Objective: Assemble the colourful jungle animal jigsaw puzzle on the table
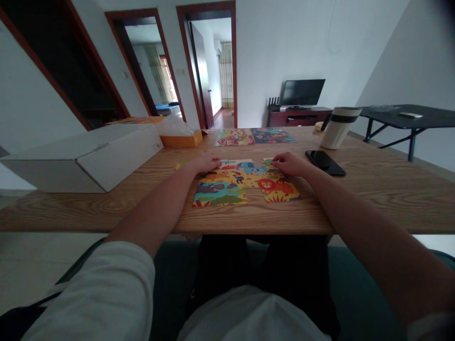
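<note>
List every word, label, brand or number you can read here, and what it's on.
Readable text: none.
White box: small dark marks near its far right end, too small to read.
Animal puzzle: pictures; no lettering I can make out.

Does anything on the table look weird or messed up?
Yes: the nearest puzzle has a gap in its front edge, just left of the lion. Bare table shows through, so the picture looks broken there. I see no spills.

Dim, cool room light, brighter daylight beyond the doorways [213,66], stretched edges, blurred dark upper-right corner
</note>
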A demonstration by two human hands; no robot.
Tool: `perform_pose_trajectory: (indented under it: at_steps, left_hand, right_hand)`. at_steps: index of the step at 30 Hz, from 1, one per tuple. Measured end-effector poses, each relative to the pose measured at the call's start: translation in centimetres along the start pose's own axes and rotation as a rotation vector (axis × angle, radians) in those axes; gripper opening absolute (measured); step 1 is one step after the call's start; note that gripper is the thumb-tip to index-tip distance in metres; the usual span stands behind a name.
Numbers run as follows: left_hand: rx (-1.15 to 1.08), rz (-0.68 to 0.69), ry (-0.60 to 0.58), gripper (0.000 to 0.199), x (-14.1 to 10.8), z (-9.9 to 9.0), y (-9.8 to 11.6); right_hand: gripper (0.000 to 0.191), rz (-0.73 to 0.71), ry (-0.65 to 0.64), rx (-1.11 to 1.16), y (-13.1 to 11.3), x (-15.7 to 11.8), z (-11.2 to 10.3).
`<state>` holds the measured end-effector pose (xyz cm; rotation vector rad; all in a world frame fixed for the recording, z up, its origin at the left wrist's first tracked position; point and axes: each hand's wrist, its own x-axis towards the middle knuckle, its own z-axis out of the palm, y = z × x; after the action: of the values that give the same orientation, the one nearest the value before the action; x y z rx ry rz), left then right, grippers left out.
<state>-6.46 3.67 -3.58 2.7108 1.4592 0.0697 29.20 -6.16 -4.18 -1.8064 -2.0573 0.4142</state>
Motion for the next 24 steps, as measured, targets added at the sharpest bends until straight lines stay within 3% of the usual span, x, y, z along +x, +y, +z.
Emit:
perform_pose_trajectory:
  at_steps: [6,14,21,24]
  left_hand:
    - [-0.045,0.043,-0.025,0.06,-0.9,-0.6,0.6]
    - [0.082,0.083,-0.025,0.053,-0.8,-0.9,1.5]
    - [0.102,-0.005,-0.127,0.043,-0.8,-1.1,3.1]
    - [0.028,-0.038,-0.113,0.039,-1.0,-1.4,2.3]
  right_hand:
    - [0.029,-0.003,0.012,-0.016,-0.1,-0.1,0.0]
    - [0.029,0.003,-0.002,0.003,-0.1,-0.1,0.0]
    - [0.031,-0.024,0.031,-0.039,0.2,0.1,-0.1]
    - [0.029,0.001,0.084,-0.024,0.7,0.4,-0.4]
